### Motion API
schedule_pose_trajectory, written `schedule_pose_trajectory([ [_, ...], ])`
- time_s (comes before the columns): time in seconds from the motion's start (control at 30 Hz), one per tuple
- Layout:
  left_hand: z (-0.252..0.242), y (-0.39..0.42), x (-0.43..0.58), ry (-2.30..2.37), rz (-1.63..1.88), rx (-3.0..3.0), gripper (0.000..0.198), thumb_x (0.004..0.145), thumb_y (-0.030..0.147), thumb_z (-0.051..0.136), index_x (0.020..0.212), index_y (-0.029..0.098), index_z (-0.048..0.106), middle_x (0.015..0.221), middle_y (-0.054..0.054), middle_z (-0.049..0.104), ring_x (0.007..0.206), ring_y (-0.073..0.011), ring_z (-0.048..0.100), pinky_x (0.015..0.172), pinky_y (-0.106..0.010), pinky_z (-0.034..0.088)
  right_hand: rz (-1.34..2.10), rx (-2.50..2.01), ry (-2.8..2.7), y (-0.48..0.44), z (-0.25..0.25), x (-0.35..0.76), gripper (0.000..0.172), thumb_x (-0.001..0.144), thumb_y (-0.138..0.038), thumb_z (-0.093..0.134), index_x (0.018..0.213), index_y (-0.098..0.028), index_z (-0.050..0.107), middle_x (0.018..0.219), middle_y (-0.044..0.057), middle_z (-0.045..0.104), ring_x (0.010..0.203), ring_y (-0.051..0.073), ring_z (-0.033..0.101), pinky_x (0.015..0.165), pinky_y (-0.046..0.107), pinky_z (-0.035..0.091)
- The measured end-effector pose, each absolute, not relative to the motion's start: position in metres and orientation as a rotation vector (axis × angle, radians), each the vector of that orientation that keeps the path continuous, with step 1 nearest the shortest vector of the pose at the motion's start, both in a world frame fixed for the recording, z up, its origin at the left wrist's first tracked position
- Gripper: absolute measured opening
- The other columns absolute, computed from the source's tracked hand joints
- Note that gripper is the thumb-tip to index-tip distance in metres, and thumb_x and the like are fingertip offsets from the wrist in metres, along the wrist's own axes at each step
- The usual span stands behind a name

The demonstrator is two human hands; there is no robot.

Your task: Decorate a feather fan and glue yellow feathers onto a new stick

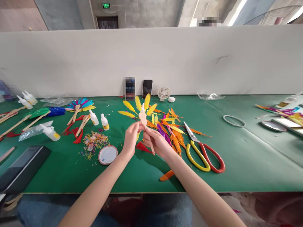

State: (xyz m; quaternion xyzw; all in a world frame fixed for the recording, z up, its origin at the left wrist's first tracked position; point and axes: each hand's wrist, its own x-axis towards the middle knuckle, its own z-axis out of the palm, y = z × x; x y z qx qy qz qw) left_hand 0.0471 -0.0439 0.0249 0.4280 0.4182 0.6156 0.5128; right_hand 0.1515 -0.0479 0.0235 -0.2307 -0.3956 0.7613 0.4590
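In front of me is a small feather fan [142,119], with a pale wooden handle and yellow feathers spread out at its top. My left hand [130,138] is closed, thumb and fingers pinched at the left side of the wood. Lower down, my right hand [158,142] grips the handle from the right. A red tassel [143,147] hangs by the handle's lower end. A yellow feather tip shows just under my left fingers; whether they hold it I cannot tell. Loose orange, purple and yellow feathers [176,135] lie right of my hands, beside scissors [201,151] with one yellow and one red handle loop.
Left of my hands are glue bottles [104,122], a pile of colourful bits [94,142], a round lid [108,154] and finished-looking feather fans [78,108]. Phones [147,89] and a small fan [164,93] stand against the white partition [151,60]. A grey ring [234,121] lies right.
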Motion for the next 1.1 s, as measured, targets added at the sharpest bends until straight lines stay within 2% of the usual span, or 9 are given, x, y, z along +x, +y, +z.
schedule_pose_trajectory([
  [0.13, 0.0268, -0.0455, 0.0473, 0.936, 1.441, 1.086, 0.029, 0.073, 0.042, 0.053, 0.086, 0.017, 0.062, 0.090, -0.008, 0.065, 0.092, -0.0206, 0.058, 0.083, -0.032, 0.042, 1.894, -0.579, -1.082, -0.0466, 0.0202, 0.1518, 0.032, 0.075, -0.042, 0.054, 0.056, -0.017, 0.046, 0.048, -0.005, 0.042, 0.041, 0.006, 0.039, 0.041, 0.022, 0.025],
  [0.23, 0.0278, -0.0452, 0.0469, 0.918, 1.444, 1.032, 0.028, 0.070, 0.039, 0.058, 0.088, 0.017, 0.061, 0.092, -0.007, 0.065, 0.093, -0.0202, 0.058, 0.083, -0.032, 0.042, 1.885, -0.591, -1.130, -0.0465, 0.0185, 0.1506, 0.030, 0.076, -0.042, 0.054, 0.060, -0.017, 0.047, 0.052, -0.004, 0.046, 0.044, 0.006, 0.041, 0.043, 0.022, 0.027],
  [0.5, 0.0278, -0.0444, 0.0476, 0.892, 1.486, 1.018, 0.024, 0.067, 0.034, 0.060, 0.084, 0.017, 0.062, 0.090, -0.007, 0.066, 0.090, -0.0187, 0.059, 0.084, -0.031, 0.041, 1.952, -0.565, -1.010, -0.0482, 0.0218, 0.1500, 0.026, 0.070, -0.038, 0.061, 0.067, -0.018, 0.044, 0.052, -0.008, 0.035, 0.042, 0.003, 0.026, 0.042, 0.019, 0.020],
  [0.67, 0.0298, -0.0473, 0.0489, 0.969, 1.484, 1.086, 0.026, 0.068, 0.036, 0.059, 0.084, 0.017, 0.061, 0.086, -0.007, 0.066, 0.087, -0.0196, 0.059, 0.080, -0.031, 0.042, 1.945, -0.622, -0.982, -0.0467, 0.0233, 0.1496, 0.025, 0.073, -0.038, 0.054, 0.063, -0.019, 0.042, 0.050, -0.007, 0.034, 0.040, 0.004, 0.022, 0.040, 0.020, 0.018],
  [0.8, 0.0295, -0.0476, 0.0478, 1.061, 1.553, 1.097, 0.022, 0.072, 0.037, 0.054, 0.082, 0.017, 0.057, 0.078, -0.004, 0.064, 0.077, -0.0155, 0.059, 0.075, -0.029, 0.043, 1.934, -0.661, -0.972, -0.0445, 0.0231, 0.1497, 0.022, 0.075, -0.039, 0.046, 0.071, -0.018, 0.050, 0.050, -0.007, 0.033, 0.039, 0.005, 0.021, 0.039, 0.021, 0.019],
  [0.9, 0.0274, -0.0454, 0.0452, 1.163, 1.636, 1.022, 0.015, 0.073, 0.032, 0.054, 0.070, 0.018, 0.051, 0.066, 0.001, 0.057, 0.067, -0.0113, 0.056, 0.069, -0.025, 0.043, 1.893, -0.682, -0.936, -0.0434, 0.0223, 0.1501, 0.027, 0.076, -0.039, 0.044, 0.082, -0.017, 0.057, 0.050, -0.007, 0.033, 0.039, 0.005, 0.023, 0.039, 0.021, 0.021],
  [1.1, 0.0230, -0.0419, 0.0430, 1.237, 1.632, 0.984, 0.020, 0.076, 0.029, 0.051, 0.060, 0.018, 0.043, 0.057, 0.005, 0.044, 0.056, -0.0082, 0.045, 0.060, -0.022, 0.038, 1.731, -0.784, -0.816, -0.0417, 0.0203, 0.1487, 0.028, 0.071, -0.035, 0.049, 0.092, -0.019, 0.059, 0.058, -0.005, 0.043, 0.049, 0.007, 0.035, 0.047, 0.021, 0.030],
])
